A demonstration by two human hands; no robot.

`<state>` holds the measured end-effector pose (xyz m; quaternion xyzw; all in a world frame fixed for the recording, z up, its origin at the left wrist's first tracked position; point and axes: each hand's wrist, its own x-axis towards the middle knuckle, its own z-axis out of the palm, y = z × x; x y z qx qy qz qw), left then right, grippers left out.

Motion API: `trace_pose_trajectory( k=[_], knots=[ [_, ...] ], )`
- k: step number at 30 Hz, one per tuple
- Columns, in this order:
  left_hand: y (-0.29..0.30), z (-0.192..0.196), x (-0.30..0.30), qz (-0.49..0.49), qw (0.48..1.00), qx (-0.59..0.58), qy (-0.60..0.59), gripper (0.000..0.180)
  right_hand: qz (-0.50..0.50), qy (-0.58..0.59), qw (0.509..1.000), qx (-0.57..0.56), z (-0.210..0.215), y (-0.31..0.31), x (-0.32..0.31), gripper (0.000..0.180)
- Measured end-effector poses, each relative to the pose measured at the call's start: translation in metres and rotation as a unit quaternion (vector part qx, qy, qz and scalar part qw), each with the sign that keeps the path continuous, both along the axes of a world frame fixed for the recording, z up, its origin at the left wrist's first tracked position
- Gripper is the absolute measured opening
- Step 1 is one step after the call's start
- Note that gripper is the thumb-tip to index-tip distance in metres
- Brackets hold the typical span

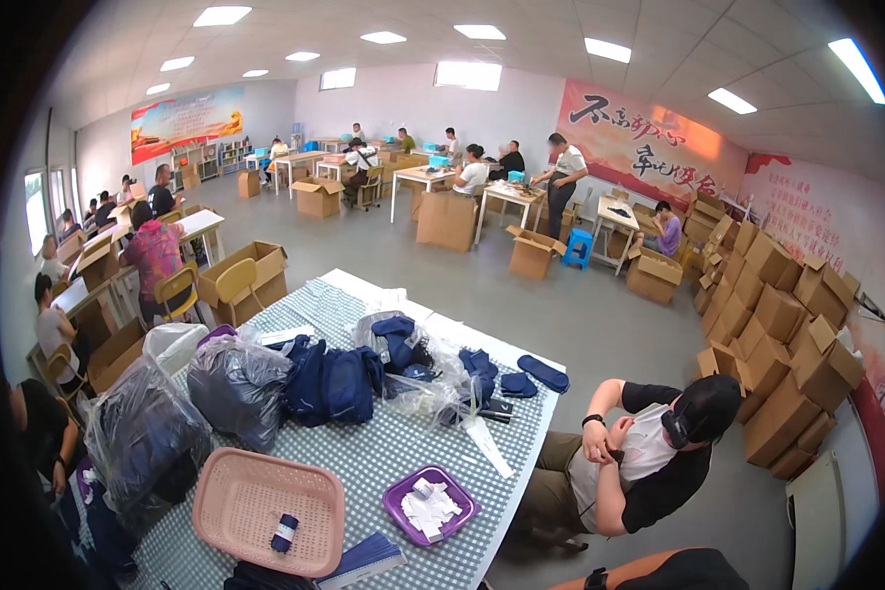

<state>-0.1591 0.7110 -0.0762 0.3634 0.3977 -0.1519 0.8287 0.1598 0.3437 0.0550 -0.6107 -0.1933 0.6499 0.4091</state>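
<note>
Neither my left hand nor my right hand shows in the head view. At the lower edge a forearm with a black wristband [597,579] and a dark sleeve reaches in; its hand is cut off, and I cannot tell whose it is. On the checked tablecloth [383,492] a pink woven basket [228,482] holds a small navy roll with a white band [284,532]. To its right sits a purple tray [395,503] with white paper slips [430,511]. Flat navy strips [364,560] lie between them, near the table's front edge.
Clear plastic bags [143,418] and navy fabric pieces [334,383] crowd the table's left and middle. Navy pouches [543,374] lie at its far right corner. A person in a black cap [703,408] sits to the right. Cardboard boxes [792,364] pile along the wall.
</note>
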Motion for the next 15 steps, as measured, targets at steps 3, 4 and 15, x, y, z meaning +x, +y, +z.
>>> trace_pose_trajectory(
  k=[3, 4, 15],
  knots=[
    [0.003, -0.006, -0.027, 0.054, 0.998, -0.015, 0.022, 0.028, 0.091, -0.153, 0.983, -0.049, 0.043, 0.044, 0.008, 0.029],
    [0.005, -0.005, -0.032, 0.071, 0.997, -0.020, 0.025, 0.026, 0.026, -0.091, 0.994, -0.047, 0.033, 0.049, 0.007, 0.029],
    [0.007, 0.042, 0.015, -0.253, 0.784, 0.555, -0.115, 0.014, -0.101, -0.065, 0.991, 0.065, -0.024, 0.080, 0.001, 0.021]
  ],
)
